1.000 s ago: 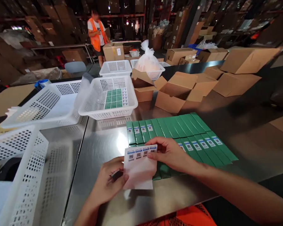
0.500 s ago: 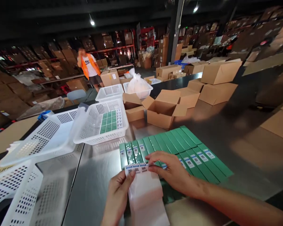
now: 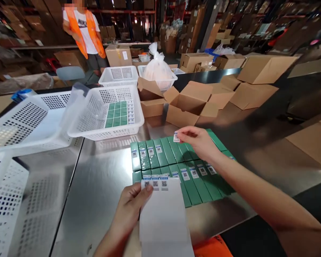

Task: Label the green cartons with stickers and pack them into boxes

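My left hand [image 3: 133, 203] pinches the left edge of a long white label backing sheet [image 3: 163, 214], with the thumb on top. Three printed labels with codes remain along the sheet's upper edge. Between thumb and finger, my right hand [image 3: 199, 141] holds one small label [image 3: 176, 137] just above the back row of green boxes [image 3: 166, 151]. Several boxes at that row's left end bear labels. The front row of green boxes [image 3: 192, 189] carries labels too, and its left part is covered by the sheet.
White perforated baskets [image 3: 139, 130] stand at the left, one with green boxes and a label sheet inside. Open cardboard cartons [image 3: 182, 116] sit behind the green rows. A tied plastic bag [image 3: 157, 67] rests in a far basket. A person in an orange vest [image 3: 89, 34] stands beyond.
My right hand has left the sheet's top edge with a label and moved up over the back row. My left hand still holds the sheet. The view has tilted down.
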Demonstrator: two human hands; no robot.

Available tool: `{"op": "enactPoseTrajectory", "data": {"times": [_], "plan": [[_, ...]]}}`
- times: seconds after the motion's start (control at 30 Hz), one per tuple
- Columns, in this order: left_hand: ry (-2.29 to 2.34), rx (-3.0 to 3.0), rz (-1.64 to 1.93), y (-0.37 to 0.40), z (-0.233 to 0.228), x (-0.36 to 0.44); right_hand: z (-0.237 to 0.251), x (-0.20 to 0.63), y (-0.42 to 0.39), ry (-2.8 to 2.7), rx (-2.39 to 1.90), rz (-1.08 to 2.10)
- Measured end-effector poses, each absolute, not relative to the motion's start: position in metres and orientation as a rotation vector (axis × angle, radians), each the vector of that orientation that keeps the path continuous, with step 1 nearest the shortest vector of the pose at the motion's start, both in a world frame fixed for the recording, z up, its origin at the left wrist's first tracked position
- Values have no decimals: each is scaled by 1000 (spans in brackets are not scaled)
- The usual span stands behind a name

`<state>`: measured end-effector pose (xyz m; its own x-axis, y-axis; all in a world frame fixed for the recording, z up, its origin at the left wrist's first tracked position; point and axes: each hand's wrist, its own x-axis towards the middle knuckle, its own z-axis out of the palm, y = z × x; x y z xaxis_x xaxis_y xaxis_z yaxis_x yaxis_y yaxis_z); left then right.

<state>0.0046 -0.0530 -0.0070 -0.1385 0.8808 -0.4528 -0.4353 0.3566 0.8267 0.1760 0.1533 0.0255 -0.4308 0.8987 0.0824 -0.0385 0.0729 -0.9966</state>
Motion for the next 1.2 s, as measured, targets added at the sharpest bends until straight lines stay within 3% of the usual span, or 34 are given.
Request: {"op": "enactPoseTrajectory", "data": {"times": [0.13,0.5,1.2], "plan": [[1262,516,1186,-54,-3,8,7,162,182,-1608,-1246,1659],[1300,573,1098,-54,-14,4,-3,143,196,-1793,-1401,1722],[1389,560,1183,-52,-4,6,-1,144,199,-2311,-1480,1074]]}}
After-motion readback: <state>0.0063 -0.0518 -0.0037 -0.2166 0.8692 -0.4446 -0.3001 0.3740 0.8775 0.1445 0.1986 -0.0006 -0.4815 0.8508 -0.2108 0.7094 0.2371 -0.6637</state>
